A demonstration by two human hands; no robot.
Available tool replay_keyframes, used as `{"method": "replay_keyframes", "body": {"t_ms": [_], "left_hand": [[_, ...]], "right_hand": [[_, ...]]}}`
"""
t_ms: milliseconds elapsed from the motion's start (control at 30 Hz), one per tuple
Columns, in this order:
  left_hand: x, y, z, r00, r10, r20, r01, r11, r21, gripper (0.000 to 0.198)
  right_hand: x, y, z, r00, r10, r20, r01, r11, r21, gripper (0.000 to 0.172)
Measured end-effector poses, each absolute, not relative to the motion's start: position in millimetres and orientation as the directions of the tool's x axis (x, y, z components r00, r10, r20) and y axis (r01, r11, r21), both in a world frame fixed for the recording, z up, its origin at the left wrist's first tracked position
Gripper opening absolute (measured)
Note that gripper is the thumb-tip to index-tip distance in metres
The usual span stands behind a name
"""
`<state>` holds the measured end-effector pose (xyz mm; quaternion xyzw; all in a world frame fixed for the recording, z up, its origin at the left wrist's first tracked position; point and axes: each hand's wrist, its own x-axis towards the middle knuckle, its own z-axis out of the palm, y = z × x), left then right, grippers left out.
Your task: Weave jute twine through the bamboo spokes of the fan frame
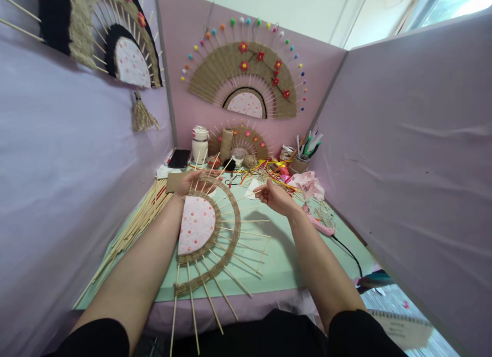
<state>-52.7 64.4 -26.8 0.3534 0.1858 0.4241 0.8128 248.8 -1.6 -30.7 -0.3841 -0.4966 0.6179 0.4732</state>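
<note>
A half-round fan frame [235, 234] of thin wooden sticks and woven brown twine bands is held above the table, tilted sideways. Its inner half-disc [197, 224] is covered in white cloth with pinkish-red dots. My left hand [192, 182] grips the fan's upper part, with fingers behind the sticks and the thumb side near the twine band. To the right, my right hand [275, 197] is closed in a pinch at the tip of one upper stick. Whether a strand of twine is also between those fingers is too small to tell.
Loose sticks [130, 231] lie along the table's left side. A phone [179, 158], white bottle [200, 144] and twine roll [226, 144] stand behind. A tool cup [300, 163] and pink glue gun [321, 225] with cord are at right. Finished fans [215, 64] hang on the partitions.
</note>
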Motion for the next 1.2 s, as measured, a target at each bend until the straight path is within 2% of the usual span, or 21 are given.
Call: {"method": "replay_keyframes", "body": {"t_ms": [100,233,400,600,733,900,1100,1200], "left_hand": [[-56,63,-22,0.569,0.822,0.014,-0.586,0.394,0.708,0.034],[-55,54,-15,0.581,0.814,0.010,-0.618,0.432,0.657,0.040],[-55,47,-13,0.561,0.826,0.052,-0.681,0.425,0.596,0.045],[-60,51,-15,0.542,0.831,0.124,-0.684,0.350,0.640,0.046],[-62,53,-15,0.507,0.854,0.115,-0.692,0.324,0.646,0.050],[-65,57,-20,0.555,0.818,0.149,-0.682,0.345,0.645,0.044],[-65,61,-22,0.547,0.830,0.109,-0.690,0.373,0.620,0.037],[-65,59,-18,0.513,0.854,0.086,-0.709,0.365,0.603,0.036]], "right_hand": [[244,-3,-29,-0.412,0.904,-0.112,-0.134,-0.182,-0.974,0.061],[233,-6,-33,-0.444,0.881,-0.165,-0.109,-0.236,-0.966,0.058],[225,-7,-34,-0.496,0.852,-0.169,-0.098,-0.248,-0.964,0.057],[237,-7,-29,-0.504,0.853,-0.134,-0.123,-0.225,-0.967,0.060],[247,-6,-27,-0.431,0.895,-0.114,-0.086,-0.166,-0.982,0.056],[255,7,-24,-0.270,0.961,-0.050,-0.010,-0.055,-0.998,0.053],[251,17,-6,0.018,0.988,0.153,-0.134,0.154,-0.979,0.046],[247,6,0,0.050,0.975,0.217,-0.140,0.222,-0.965,0.043]]}}
